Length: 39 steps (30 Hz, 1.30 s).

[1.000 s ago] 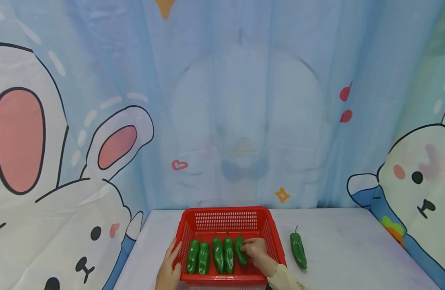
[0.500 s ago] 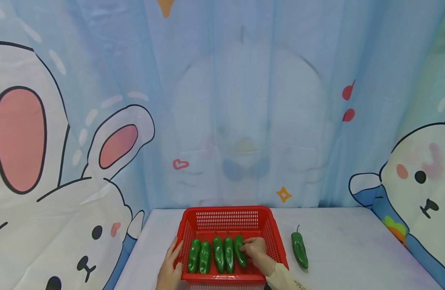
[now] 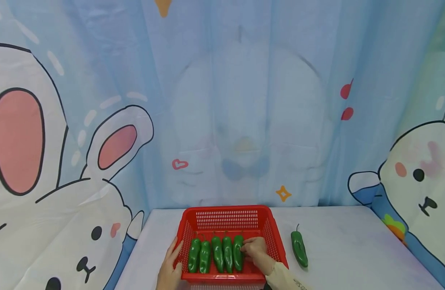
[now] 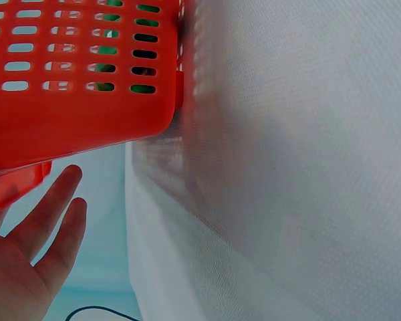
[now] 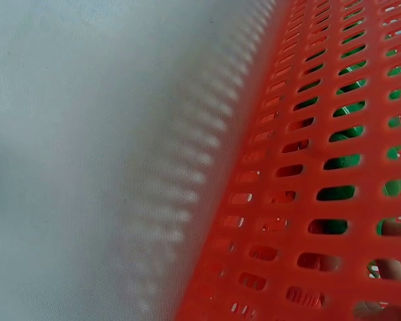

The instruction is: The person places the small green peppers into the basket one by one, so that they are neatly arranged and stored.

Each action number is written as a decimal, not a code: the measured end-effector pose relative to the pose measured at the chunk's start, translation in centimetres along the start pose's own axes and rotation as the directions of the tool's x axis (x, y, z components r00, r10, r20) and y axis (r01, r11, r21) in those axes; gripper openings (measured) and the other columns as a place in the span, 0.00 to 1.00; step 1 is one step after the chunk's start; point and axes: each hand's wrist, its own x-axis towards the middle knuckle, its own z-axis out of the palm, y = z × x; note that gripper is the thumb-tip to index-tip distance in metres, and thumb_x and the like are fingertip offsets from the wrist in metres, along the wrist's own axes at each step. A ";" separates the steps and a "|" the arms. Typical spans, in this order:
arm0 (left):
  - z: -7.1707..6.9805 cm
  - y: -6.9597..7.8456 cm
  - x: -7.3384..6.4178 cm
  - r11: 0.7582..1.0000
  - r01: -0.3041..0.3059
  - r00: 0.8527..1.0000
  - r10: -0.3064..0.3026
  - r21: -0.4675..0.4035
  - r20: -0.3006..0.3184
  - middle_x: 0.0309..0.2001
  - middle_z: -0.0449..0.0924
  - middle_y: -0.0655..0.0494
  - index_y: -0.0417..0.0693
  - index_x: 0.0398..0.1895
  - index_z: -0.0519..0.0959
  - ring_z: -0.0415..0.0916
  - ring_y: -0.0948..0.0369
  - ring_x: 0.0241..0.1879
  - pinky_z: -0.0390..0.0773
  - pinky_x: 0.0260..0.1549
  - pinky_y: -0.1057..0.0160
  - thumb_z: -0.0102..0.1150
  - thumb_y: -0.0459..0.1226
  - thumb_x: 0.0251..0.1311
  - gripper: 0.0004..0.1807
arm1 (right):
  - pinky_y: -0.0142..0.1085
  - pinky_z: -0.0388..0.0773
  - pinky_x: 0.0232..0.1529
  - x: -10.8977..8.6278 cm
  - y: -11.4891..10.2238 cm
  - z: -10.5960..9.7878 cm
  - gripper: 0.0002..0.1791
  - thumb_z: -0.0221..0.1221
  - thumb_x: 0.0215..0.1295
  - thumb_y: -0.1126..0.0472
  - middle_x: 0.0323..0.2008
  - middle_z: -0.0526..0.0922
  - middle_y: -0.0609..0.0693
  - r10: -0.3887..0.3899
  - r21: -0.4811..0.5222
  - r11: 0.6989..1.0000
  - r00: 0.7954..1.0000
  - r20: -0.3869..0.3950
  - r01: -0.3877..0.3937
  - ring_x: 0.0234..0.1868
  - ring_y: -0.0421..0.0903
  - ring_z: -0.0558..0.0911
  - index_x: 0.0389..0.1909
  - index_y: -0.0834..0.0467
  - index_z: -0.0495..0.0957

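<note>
In the head view, several glossy green chili peppers (image 3: 217, 253) lie side by side in a red plastic basket (image 3: 226, 209). My right hand (image 3: 256, 251) reaches inside and pinches the rightmost pepper (image 3: 238, 253) at its right side. My left hand (image 3: 168, 268) rests at the basket's near left corner, touching the rim. The left wrist view shows that hand (image 4: 33, 261) with two fingers straight and spread beside the basket wall (image 4: 80, 114); its thumb is hidden. Through the slots in the right wrist view, green peppers (image 5: 341, 160) and part of my right hand (image 5: 391, 269) show.
Another green chili pepper (image 3: 299, 249) lies on the white table (image 3: 338, 241), right of the basket. A blue curtain (image 3: 244, 100) with cartoon rabbits hangs behind the table. A second red slotted edge (image 3: 226, 287) shows below the basket's front.
The rightmost pepper in the basket has turned from a slant to nearly upright in view, in line with the others. My left hand has stayed at the basket corner.
</note>
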 end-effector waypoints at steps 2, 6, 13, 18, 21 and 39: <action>0.1 0.0 0.0 1.000 0.006 1.000 -0.006 0.001 -0.004 0.75 0.56 0.48 0.45 0.70 0.69 0.54 0.41 0.72 0.67 0.59 0.38 0.49 0.26 0.52 0.36 | 0.47 0.83 0.24 0.1 0.1 0.0 0.13 0.63 0.48 0.78 0.24 0.84 0.58 0.001 -0.010 1.000 1.000 0.004 -0.001 0.25 0.51 0.85 0.38 0.75 0.82; 0.1 0.0 -0.1 1.000 0.001 1.000 -0.001 0.004 -0.013 0.75 0.56 0.48 0.45 0.70 0.69 0.55 0.41 0.72 0.67 0.60 0.38 0.49 0.26 0.53 0.35 | 0.48 0.83 0.25 0.3 0.1 0.0 0.13 0.64 0.49 0.76 0.27 0.85 0.60 0.022 -0.017 1.000 1.000 0.007 -0.022 0.25 0.51 0.85 0.38 0.73 0.83; -0.1 0.2 0.0 1.000 -0.023 1.000 0.023 0.013 0.005 0.76 0.54 0.48 0.45 0.71 0.68 0.53 0.42 0.73 0.62 0.62 0.37 0.49 0.26 0.55 0.35 | 0.45 0.83 0.26 -0.3 -0.7 -0.7 0.15 0.65 0.47 0.73 0.28 0.84 0.57 -0.061 -0.029 0.998 0.997 0.041 0.062 0.25 0.46 0.82 0.39 0.74 0.82; -0.1 -0.1 0.0 0.998 -0.066 0.998 0.066 0.018 -0.008 0.76 0.54 0.48 0.44 0.71 0.68 0.53 0.42 0.72 0.65 0.61 0.37 0.48 0.26 0.55 0.35 | 0.45 0.82 0.29 -0.8 -1.5 -1.3 0.19 0.66 0.51 0.69 0.35 0.84 0.59 -0.113 -0.077 0.990 0.991 0.075 0.119 0.30 0.46 0.80 0.44 0.75 0.80; -0.1 -0.3 0.0 0.995 -0.095 0.995 0.095 0.023 -0.018 0.76 0.54 0.48 0.43 0.71 0.67 0.53 0.43 0.72 0.66 0.61 0.38 0.47 0.26 0.56 0.35 | 0.47 0.81 0.32 -1.0 -2.0 -1.6 0.21 0.66 0.53 0.67 0.41 0.83 0.63 -0.111 -0.097 0.988 0.989 0.103 0.121 0.35 0.49 0.80 0.47 0.75 0.79; -0.1 0.0 -0.3 0.999 -0.042 0.999 0.042 0.007 -0.015 0.75 0.55 0.48 0.43 0.70 0.68 0.54 0.42 0.72 0.68 0.60 0.39 0.48 0.25 0.53 0.36 | 0.54 0.81 0.47 -2.3 -3.2 -5.9 0.30 0.63 0.64 0.65 0.48 0.83 0.64 -0.142 0.174 0.981 0.934 0.327 0.088 0.49 0.60 0.84 0.64 0.72 0.68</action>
